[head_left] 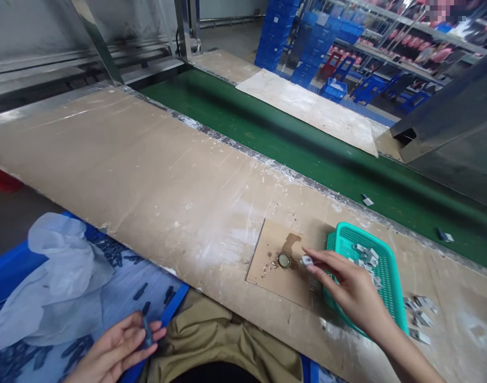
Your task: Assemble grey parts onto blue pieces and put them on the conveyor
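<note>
At the lower left, my left hand (122, 343) grips a small dark elongated part (147, 324) between thumb and fingers, over a blue bin (175, 302). Several similar dark parts (140, 291) lie in that bin. My right hand (349, 279) pinches a small whitish block (307, 260) above the edge of a cardboard square (259, 266). A small round cap (284, 260) with liquid in it sits on the cardboard, wet stains around it. Beneath my right wrist stands a green plastic basket (393, 282) with several whitish-grey blocks (367, 256) inside.
Several loose blocks (422, 318) lie right of the basket on the brown-covered table (148, 159). A green conveyor belt (243, 127) runs beyond, carrying two small pieces. Crumpled white sheeting (64, 276) covers part of the bin. Blue crates (277, 32) stack up behind.
</note>
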{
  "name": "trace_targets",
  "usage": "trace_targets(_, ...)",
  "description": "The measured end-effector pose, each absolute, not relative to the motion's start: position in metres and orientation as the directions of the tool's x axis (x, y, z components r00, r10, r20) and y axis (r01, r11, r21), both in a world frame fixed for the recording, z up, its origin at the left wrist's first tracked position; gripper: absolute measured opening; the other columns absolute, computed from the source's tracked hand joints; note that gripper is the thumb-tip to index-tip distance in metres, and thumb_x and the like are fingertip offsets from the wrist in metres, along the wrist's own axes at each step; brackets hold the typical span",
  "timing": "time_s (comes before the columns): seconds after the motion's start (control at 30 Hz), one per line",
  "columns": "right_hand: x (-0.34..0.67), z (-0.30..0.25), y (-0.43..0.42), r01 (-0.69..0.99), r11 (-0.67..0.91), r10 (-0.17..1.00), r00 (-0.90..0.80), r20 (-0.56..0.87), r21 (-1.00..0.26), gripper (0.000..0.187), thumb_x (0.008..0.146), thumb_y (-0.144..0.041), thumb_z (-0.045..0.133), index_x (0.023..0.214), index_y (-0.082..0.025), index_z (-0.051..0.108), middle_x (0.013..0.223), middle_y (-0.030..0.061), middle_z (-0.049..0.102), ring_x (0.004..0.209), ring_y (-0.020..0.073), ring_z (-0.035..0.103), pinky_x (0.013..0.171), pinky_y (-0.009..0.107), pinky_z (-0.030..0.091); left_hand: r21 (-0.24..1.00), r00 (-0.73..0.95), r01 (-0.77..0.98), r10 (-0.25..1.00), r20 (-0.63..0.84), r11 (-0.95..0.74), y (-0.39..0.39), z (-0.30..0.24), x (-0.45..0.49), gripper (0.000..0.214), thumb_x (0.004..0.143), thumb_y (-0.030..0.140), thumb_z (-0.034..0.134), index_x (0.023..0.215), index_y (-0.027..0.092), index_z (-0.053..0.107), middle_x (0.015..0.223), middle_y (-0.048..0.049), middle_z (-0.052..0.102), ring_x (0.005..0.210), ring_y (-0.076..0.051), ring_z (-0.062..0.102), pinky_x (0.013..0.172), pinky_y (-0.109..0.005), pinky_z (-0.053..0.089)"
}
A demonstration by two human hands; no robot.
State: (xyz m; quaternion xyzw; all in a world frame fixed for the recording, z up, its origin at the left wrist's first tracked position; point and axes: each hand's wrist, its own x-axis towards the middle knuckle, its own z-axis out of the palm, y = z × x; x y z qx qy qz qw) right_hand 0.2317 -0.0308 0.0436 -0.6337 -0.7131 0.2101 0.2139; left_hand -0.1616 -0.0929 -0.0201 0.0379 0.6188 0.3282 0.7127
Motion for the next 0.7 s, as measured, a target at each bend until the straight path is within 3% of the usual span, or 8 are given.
trace_targets(0.07,0.223,0.035,-0.028,0.841,0.162,0.986,-0.162,0.045,-0.517,0.026,0.085,-0.031,0.052,0.107,-0.02,0.062,0.091,0.0075,0.069,0.077,0.0203,0.066,0.069,0.032,0.054,0.529,0.064,-0.372,0.589,-0.805,0.763,-0.091,-0.014,-0.147,0.048,0.039,0.031,0.089,0.07,0.016,0.057,0.069,-0.0013,0.064,0.069,-0.018,0.063,0.054,-0.023,0.055)
trace_targets(0.17,0.216,0.026,-0.025,0.854,0.232,0.972,-0.228,0.066,-0.466,0.021,0.086,-0.029,0.05,0.099,-0.019,0.064,0.09,0.0078,0.069,0.078,0.0197,0.065,0.069,0.032,0.054,0.585,0.132,-0.387,0.671,-0.73,0.713,-0.092,-0.016,-0.127,0.059,0.034,0.037,0.089,0.083,0.02,0.061,0.065,0.0017,0.059,0.06,-0.012,0.056,0.041,-0.013,0.041)
trace_targets(0.23,0.215,0.022,-0.023,0.849,0.269,0.961,-0.266,0.071,-0.455,0.022,0.087,-0.028,0.049,0.1,-0.019,0.064,0.093,0.0079,0.068,0.082,0.0201,0.065,0.071,0.032,0.054,0.587,0.129,-0.417,0.684,-0.718,0.694,-0.094,-0.02,-0.114,0.056,0.033,0.042,0.088,0.078,0.018,0.064,0.066,-0.0008,0.06,0.06,-0.011,0.055,0.04,-0.012,0.036)
trace_targets(0.4,0.213,0.018,-0.019,0.836,0.265,0.958,-0.283,0.035,-0.481,0.023,0.086,-0.028,0.05,0.099,-0.019,0.066,0.093,0.0078,0.068,0.085,0.0207,0.065,0.073,0.032,0.054,0.512,0.165,-0.475,0.644,-0.747,0.716,-0.094,-0.02,-0.093,0.05,0.037,0.046,0.086,0.072,0.015,0.068,0.07,-0.0044,0.063,0.068,-0.013,0.058,0.054,-0.015,0.044)
trace_targets(0.57,0.209,0.038,-0.023,0.765,0.052,0.995,-0.092,-0.03,-0.642,0.022,0.078,-0.034,0.061,0.093,-0.019,0.069,0.09,0.0082,0.071,0.079,0.0225,0.067,0.071,0.033,0.056,0.455,0.326,-0.513,0.656,-0.681,0.728,-0.085,-0.011,-0.078,0.035,0.05,0.035,0.085,0.071,0.015,0.065,0.075,-0.0056,0.064,0.079,-0.016,0.058,0.065,-0.021,0.049)
trace_targets(0.7,0.194,0.06,-0.035,0.515,-0.181,0.983,0.071,-0.169,-0.838,0.023,0.067,-0.036,0.071,0.08,-0.018,0.07,0.077,0.0082,0.073,0.064,0.0212,0.069,0.057,0.027,0.058,0.377,0.424,-0.615,0.694,-0.582,0.692,-0.07,-0.002,-0.046,0.025,0.059,0.027,0.082,0.071,0.015,0.064,0.072,-0.0041,0.061,0.069,-0.012,0.056,0.062,-0.022,0.05)
